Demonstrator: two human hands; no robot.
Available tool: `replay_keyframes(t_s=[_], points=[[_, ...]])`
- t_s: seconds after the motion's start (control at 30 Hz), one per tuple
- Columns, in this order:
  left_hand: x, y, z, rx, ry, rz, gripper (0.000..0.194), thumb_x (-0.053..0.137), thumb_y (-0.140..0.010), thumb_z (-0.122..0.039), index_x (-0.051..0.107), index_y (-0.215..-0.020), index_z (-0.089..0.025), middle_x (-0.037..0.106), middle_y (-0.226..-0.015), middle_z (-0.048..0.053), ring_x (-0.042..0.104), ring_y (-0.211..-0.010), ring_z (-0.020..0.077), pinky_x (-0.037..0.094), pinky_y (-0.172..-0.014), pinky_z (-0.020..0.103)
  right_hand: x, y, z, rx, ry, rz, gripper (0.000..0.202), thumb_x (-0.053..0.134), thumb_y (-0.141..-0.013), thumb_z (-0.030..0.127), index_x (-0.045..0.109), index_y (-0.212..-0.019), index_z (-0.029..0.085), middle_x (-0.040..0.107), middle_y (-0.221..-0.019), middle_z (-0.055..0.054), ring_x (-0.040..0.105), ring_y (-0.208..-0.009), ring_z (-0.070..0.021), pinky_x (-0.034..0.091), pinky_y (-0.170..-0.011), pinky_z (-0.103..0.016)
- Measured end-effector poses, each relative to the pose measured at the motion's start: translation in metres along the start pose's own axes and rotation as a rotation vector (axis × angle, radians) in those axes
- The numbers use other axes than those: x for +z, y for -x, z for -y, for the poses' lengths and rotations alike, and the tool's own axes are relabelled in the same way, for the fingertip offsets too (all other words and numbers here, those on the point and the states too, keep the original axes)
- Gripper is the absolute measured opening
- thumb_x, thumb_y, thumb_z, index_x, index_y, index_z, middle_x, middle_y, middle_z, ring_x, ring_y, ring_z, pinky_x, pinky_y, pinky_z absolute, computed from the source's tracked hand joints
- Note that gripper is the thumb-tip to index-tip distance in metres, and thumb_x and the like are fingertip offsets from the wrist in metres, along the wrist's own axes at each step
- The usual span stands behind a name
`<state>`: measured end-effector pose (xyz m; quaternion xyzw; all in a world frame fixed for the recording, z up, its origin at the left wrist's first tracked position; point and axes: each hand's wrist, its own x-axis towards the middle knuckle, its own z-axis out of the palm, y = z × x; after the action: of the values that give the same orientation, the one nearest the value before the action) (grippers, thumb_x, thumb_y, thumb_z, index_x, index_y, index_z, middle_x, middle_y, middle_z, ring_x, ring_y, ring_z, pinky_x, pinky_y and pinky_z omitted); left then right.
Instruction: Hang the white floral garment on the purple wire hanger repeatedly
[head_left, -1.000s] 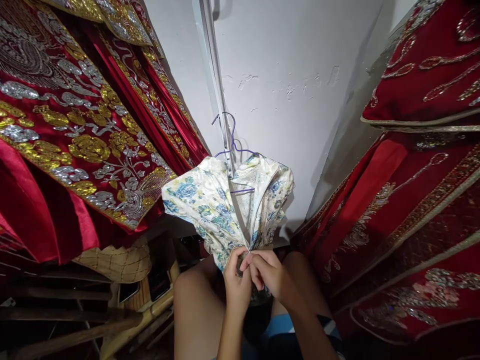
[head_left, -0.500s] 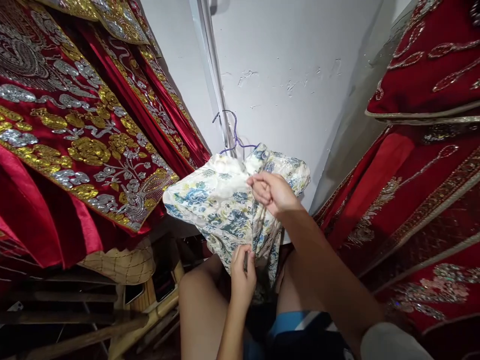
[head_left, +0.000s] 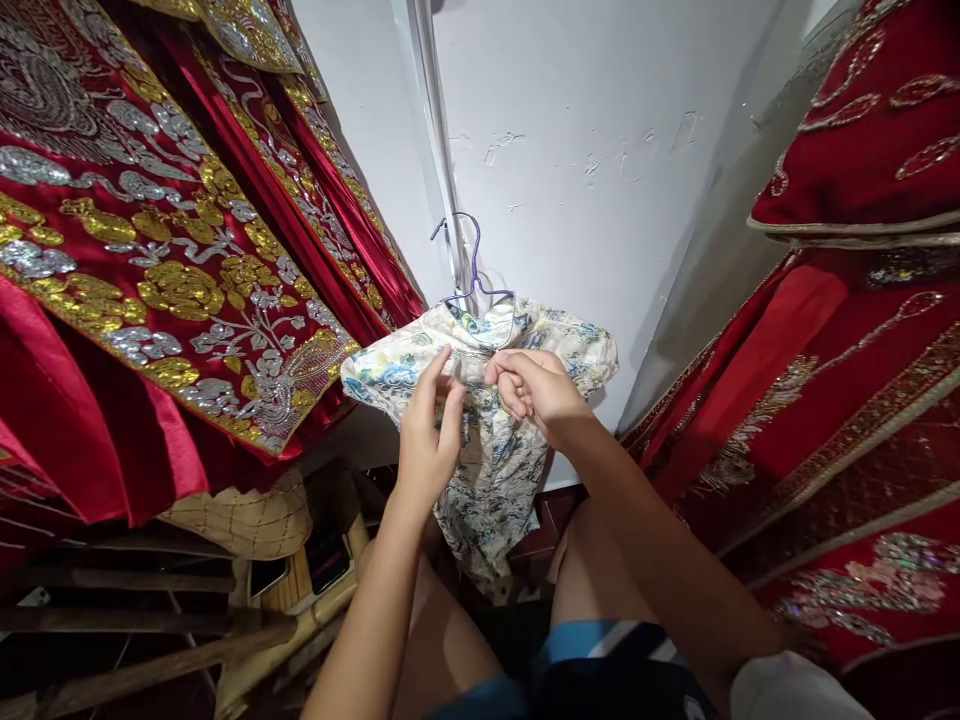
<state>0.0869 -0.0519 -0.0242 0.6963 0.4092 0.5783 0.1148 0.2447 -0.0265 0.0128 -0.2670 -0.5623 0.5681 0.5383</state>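
Observation:
A floral shirt [head_left: 495, 460] in cream, blue and yellow hangs on a thin purple hanger [head_left: 475, 270], with its collar at the top. My right hand [head_left: 536, 390] is closed in a pinch on the shirt's front edge just below the collar. Just left of it, my left hand [head_left: 431, 430] is raised before the shirt's chest, its thumb and fingers apart and nothing between them. Both hands cover parts of the shirt front.
The hanger hooks onto a metal pole [head_left: 435, 130] by a white wall [head_left: 585, 90]. Red embroidered garments [head_left: 180, 290] hang on the left, and more red beaded ones [head_left: 840, 330] on the right. Low at left stands a wooden chair [head_left: 247, 650] with phones [head_left: 330, 560] on it.
My left hand has let go of the shirt's lower front and moved up beside the right hand, its fingers opening. The shirt now hangs lower and straighter. My right hand stays near the collar.

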Motion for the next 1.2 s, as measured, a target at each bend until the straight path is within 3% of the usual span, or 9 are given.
replay_keyframes(t_s=[0.17, 0.3, 0.37, 0.57, 0.77, 0.93, 1.03, 1.13, 1.2], points=[[-0.003, -0.040, -0.013, 0.133, -0.140, 0.080, 0.017, 0.054, -0.098, -0.030, 0.064, -0.105, -0.018, 0.067, -0.089, 0.003, 0.062, -0.079, 0.0150, 0.047, -0.077, 0.027, -0.002, 0.002, -0.001, -0.035, 0.092, 0.003, 0.027, 0.048, -0.088, 0.024, 0.059, -0.065, 0.018, 0.042, -0.037, 0.007, 0.035, -0.035, -0.0075, 0.029, -0.041, -0.020], [-0.004, -0.048, -0.018, 0.197, -0.196, 0.165, 0.027, 0.053, -0.099, -0.029, 0.059, -0.124, -0.020, 0.068, -0.095, 0.004, 0.063, -0.081, 0.0150, 0.046, -0.077, 0.027, -0.006, 0.005, -0.002, -0.049, 0.112, -0.014, 0.027, 0.045, -0.088, 0.023, 0.058, -0.065, 0.018, 0.041, -0.037, 0.007, 0.034, -0.036, -0.0081, 0.031, -0.042, -0.021], [-0.002, -0.049, -0.020, 0.242, -0.227, 0.193, 0.021, 0.050, -0.100, -0.028, 0.064, -0.114, -0.020, 0.069, -0.094, 0.004, 0.063, -0.082, 0.0156, 0.045, -0.076, 0.028, -0.005, 0.005, -0.002, -0.061, 0.127, -0.006, 0.027, 0.045, -0.088, 0.024, 0.058, -0.065, 0.019, 0.041, -0.038, 0.007, 0.034, -0.037, -0.0086, 0.031, -0.042, -0.022], [0.002, -0.051, -0.027, 0.349, -0.351, -0.106, 0.016, 0.053, -0.097, -0.024, 0.062, -0.086, -0.017, 0.063, -0.079, 0.002, 0.057, -0.075, 0.0152, 0.040, -0.073, 0.029, 0.000, -0.006, -0.020, -0.085, 0.287, -0.095, 0.029, 0.049, -0.088, 0.027, 0.055, -0.061, 0.019, 0.038, -0.044, 0.007, 0.032, -0.041, -0.0082, 0.021, -0.043, -0.023], [-0.045, -0.063, -0.001, 0.065, -0.033, -0.644, 0.017, 0.056, -0.093, -0.026, 0.056, -0.078, -0.018, 0.053, -0.075, 0.000, 0.051, -0.070, 0.0138, 0.041, -0.067, 0.026, -0.007, 0.014, -0.060, 0.097, 0.335, -0.057, 0.027, 0.046, -0.080, 0.022, 0.054, -0.054, 0.019, 0.036, -0.044, 0.006, 0.032, -0.043, -0.0085, 0.021, -0.045, -0.023], [-0.069, -0.054, 0.049, -0.413, 0.491, -0.765, 0.020, 0.049, -0.088, -0.020, 0.041, -0.070, -0.020, 0.038, -0.067, -0.003, 0.039, -0.059, 0.0112, 0.039, -0.059, 0.024, -0.003, 0.049, -0.074, 0.100, 0.146, 0.094, 0.026, 0.043, -0.079, 0.018, 0.050, -0.054, 0.019, 0.036, -0.046, 0.007, 0.028, -0.041, -0.0071, 0.019, -0.044, -0.023], [-0.067, -0.048, 0.065, -0.201, 0.193, -0.823, 0.017, 0.051, -0.089, -0.024, 0.047, -0.073, -0.020, 0.044, -0.071, -0.002, 0.046, -0.068, 0.0138, 0.043, -0.071, 0.028, -0.003, 0.061, -0.077, 0.104, 0.104, 0.130, 0.026, 0.044, -0.081, 0.017, 0.051, -0.056, 0.019, 0.037, -0.045, 0.007, 0.030, -0.040, -0.0071, 0.021, -0.043, -0.023], [-0.067, -0.050, 0.071, 0.087, -0.192, -0.637, 0.019, 0.050, -0.096, -0.034, 0.056, -0.086, -0.019, 0.056, -0.087, 0.003, 0.054, -0.087, 0.0179, 0.043, -0.086, 0.032, -0.007, 0.068, -0.079, 0.113, 0.094, 0.105, 0.028, 0.043, -0.082, 0.018, 0.050, -0.054, 0.019, 0.037, -0.044, 0.007, 0.030, -0.039, -0.0065, 0.023, -0.044, -0.023], [-0.068, -0.053, 0.073, 0.130, -0.220, -0.487, 0.024, 0.048, -0.099, -0.039, 0.057, -0.091, -0.019, 0.054, -0.086, 0.003, 0.052, -0.083, 0.0163, 0.042, -0.081, 0.030, -0.010, 0.070, -0.081, 0.122, 0.089, 0.081, 0.029, 0.043, -0.082, 0.018, 0.050, -0.054, 0.018, 0.039, -0.046, 0.006, 0.031, -0.039, -0.0058, 0.023, -0.044, -0.023]])
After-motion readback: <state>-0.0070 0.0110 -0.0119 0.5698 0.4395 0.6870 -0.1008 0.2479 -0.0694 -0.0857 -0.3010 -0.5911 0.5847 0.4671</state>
